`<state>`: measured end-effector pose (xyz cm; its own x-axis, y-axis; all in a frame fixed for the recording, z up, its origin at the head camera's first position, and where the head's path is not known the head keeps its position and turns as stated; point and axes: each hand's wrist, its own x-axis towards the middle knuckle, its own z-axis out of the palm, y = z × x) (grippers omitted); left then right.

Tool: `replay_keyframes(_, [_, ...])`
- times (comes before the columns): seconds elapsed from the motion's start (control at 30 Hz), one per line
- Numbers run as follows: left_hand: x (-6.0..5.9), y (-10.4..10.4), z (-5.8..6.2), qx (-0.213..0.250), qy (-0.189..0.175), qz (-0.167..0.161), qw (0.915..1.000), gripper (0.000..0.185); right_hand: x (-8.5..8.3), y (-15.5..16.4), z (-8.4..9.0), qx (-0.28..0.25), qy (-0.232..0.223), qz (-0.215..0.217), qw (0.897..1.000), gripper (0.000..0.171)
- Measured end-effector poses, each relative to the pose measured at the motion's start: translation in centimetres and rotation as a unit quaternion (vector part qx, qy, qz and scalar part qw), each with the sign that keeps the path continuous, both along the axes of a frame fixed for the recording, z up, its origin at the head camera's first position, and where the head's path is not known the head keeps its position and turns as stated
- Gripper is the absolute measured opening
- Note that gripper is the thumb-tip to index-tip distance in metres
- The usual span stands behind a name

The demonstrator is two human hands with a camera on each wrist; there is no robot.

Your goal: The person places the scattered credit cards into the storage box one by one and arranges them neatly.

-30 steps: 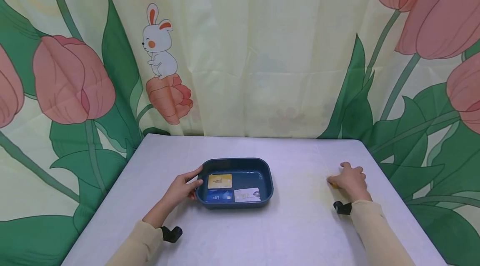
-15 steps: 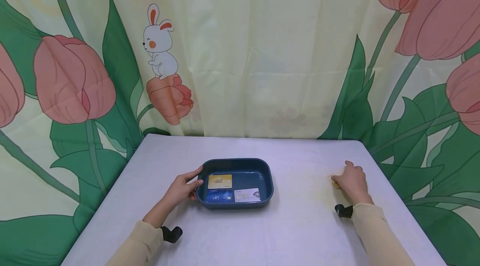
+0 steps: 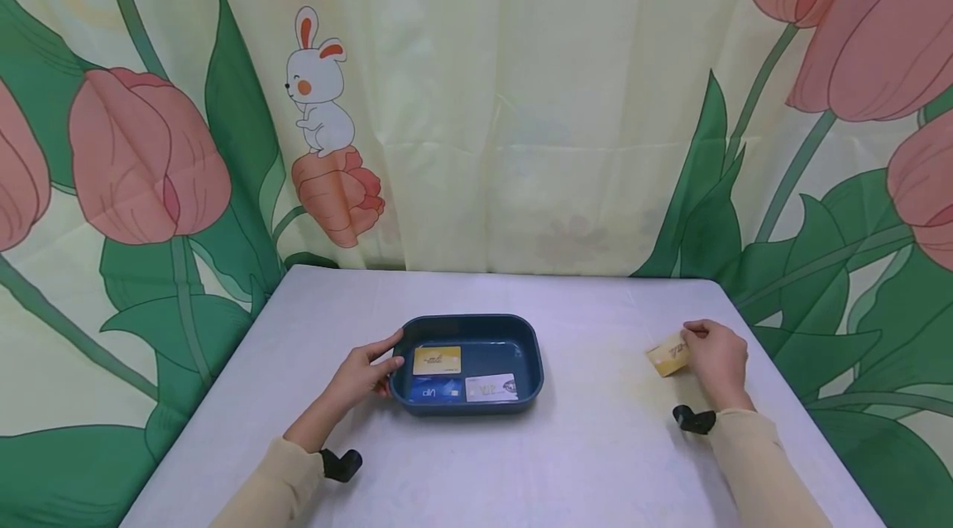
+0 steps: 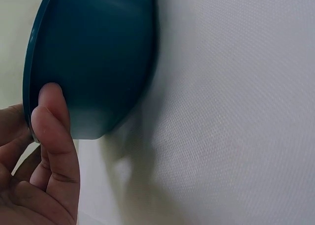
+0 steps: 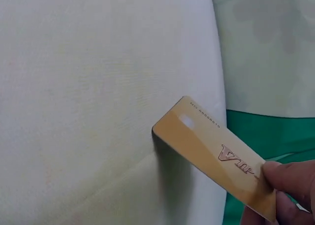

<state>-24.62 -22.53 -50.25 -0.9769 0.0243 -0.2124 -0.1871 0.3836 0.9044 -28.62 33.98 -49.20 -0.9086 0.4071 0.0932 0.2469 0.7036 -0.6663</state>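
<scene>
A dark blue tray (image 3: 525, 343) sits mid-table with three cards in it: a yellow card (image 3: 437, 360), a blue card (image 3: 434, 390) and a white card (image 3: 490, 387). My left hand (image 3: 363, 373) holds the tray's left rim, thumb over the edge; the left wrist view shows the tray wall (image 4: 93, 62) against my fingers (image 4: 51, 131). Over the table's right side my right hand (image 3: 715, 358) pinches a gold VIP card (image 3: 668, 355), tilted up off the cloth. The same gold card (image 5: 216, 156) fills the right wrist view.
A white cloth covers the table (image 3: 596, 445). A curtain printed with tulips and a rabbit (image 3: 476, 98) hangs close behind and around the table. The table's right edge (image 3: 789, 396) lies just beyond my right hand.
My right hand, which lay flat over the gold card, has curled round it and lifted it off the cloth, tilted. My left hand and the tray have not moved.
</scene>
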Motion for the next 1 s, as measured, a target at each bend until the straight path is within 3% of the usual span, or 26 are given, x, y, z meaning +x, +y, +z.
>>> replay_keyframes(0.23, [0.1,0.0,0.3,-0.001,0.000,-0.004,1.0000,0.057,0.2,-0.6,1.3,-0.058,-0.021,0.007,0.998,0.042])
replay_keyframes(0.5, [0.1,0.0,0.4,0.001,0.002,-0.006,1.0000,0.057,0.1,-2.6,3.4,-0.177,-0.064,0.022,0.982,0.050])
replay_keyframes(1.0, [0.3,0.1,0.6,0.002,0.000,-0.008,1.0000,0.057,0.5,-6.0,6.3,-0.209,-0.021,0.056,0.976,0.049])
